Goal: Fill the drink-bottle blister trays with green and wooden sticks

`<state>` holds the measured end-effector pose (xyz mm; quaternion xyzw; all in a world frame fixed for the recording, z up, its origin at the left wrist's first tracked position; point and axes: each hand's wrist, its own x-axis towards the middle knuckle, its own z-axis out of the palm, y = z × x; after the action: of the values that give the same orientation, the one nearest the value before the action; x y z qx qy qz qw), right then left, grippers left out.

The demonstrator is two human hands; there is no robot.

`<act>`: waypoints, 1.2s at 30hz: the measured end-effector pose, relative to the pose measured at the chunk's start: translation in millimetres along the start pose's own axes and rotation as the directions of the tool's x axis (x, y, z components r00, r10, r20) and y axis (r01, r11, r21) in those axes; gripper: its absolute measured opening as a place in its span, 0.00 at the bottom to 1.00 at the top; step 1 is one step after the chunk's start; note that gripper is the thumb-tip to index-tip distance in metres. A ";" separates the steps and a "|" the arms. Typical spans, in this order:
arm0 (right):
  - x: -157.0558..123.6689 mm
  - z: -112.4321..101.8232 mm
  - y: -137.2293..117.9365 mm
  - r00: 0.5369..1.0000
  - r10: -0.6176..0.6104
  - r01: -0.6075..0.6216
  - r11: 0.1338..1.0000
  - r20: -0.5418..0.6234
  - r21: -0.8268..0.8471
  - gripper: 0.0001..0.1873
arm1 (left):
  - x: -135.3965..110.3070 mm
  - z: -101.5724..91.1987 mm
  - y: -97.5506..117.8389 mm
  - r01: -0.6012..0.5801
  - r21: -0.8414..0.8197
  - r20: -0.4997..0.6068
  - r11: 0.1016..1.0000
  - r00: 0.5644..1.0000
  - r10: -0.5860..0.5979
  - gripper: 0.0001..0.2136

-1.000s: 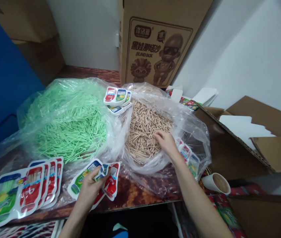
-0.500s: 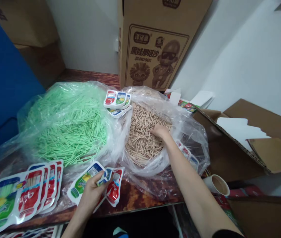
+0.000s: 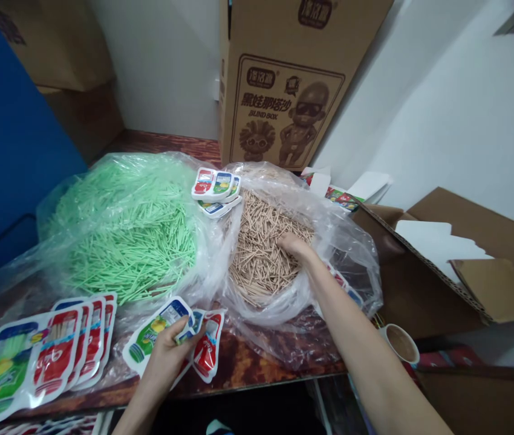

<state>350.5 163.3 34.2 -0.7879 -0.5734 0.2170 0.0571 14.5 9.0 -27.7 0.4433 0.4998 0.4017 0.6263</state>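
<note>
My left hand (image 3: 169, 351) is closed with thumb and fingers around a printed plastic pouch (image 3: 210, 347), whose red bottle-shaped half shows to the right and whose green-and-blue half lies to the left. My right hand (image 3: 292, 244) reaches into a pile of thin brown sticks (image 3: 261, 266) in a clear plastic bag (image 3: 357, 248). Its fingers curl in among the sticks and their tips are hidden. Beside this bag is a second one with light green sticks (image 3: 134, 241). Similar pouches, filled with sticks, overlap in a row (image 3: 57, 350) at the front left.
Small pouches (image 3: 216, 187) lie stacked between the two bags. A tall carton (image 3: 284, 90) stands behind. To the right are an open cardboard box (image 3: 420, 296) and a paper cup (image 3: 400, 343) with brown liquid. The patterned table's edge (image 3: 257, 377) runs along the front.
The camera view has tilted slightly. My right hand stays in the brown sticks with little movement, and my left hand keeps hold of the pouch.
</note>
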 end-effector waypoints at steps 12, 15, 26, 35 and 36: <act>-21.1 -9.7 -7.5 0.985 -0.160 0.037 0.564 0.065 0.825 0.09 | 0.9 3.9 3.8 0.046 -0.002 -0.021 0.999 0.999 -0.046 0.15; -20.3 -12.0 -14.0 0.984 -0.179 0.095 0.478 -0.009 0.873 0.09 | -0.2 5.5 6.2 0.056 -0.006 -0.027 0.998 0.998 -0.056 0.15; -28.8 -23.9 -26.7 0.862 -0.208 0.442 0.756 -0.462 0.483 0.03 | -2.2 6.6 10.8 0.068 -0.017 -0.001 0.998 0.998 -0.068 0.11; -105.9 31.2 -55.9 0.974 -0.206 0.133 0.161 -0.099 0.978 0.11 | -6.5 8.7 19.9 0.047 -0.032 -0.097 0.998 0.994 -0.050 0.12; -116.7 48.3 -57.7 0.972 -0.234 0.034 0.124 -0.005 0.992 0.12 | -6.4 7.8 19.9 0.050 -0.053 -0.112 0.997 0.992 -0.055 0.12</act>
<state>251.1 66.7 42.5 -0.4819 -0.3606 0.5927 0.5352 19.9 7.4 -6.1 0.3906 0.5360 0.4221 0.6180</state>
